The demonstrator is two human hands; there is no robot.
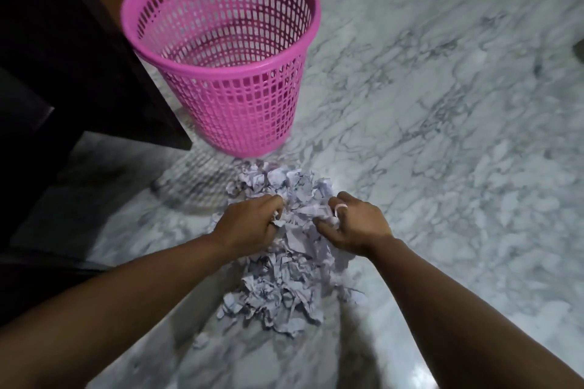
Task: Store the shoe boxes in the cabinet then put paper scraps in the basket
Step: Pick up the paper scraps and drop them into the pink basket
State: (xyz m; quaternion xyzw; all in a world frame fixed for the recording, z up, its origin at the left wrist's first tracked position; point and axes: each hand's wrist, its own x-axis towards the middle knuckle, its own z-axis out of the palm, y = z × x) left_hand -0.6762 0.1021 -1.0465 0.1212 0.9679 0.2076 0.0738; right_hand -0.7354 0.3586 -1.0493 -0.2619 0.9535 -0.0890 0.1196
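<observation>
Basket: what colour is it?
Bright pink basket, plastic lattice; seen in the head view.

The basket (221,50) is bright pink, its wall a lattice of small rectangular holes. The paper scraps (284,265) are pale lavender-white. The floor (442,136) is white marble veined in grey. The cabinet (63,50) is dark brown, near black.

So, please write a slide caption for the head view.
Both hands gather paper scraps before a pink basket.
</observation>
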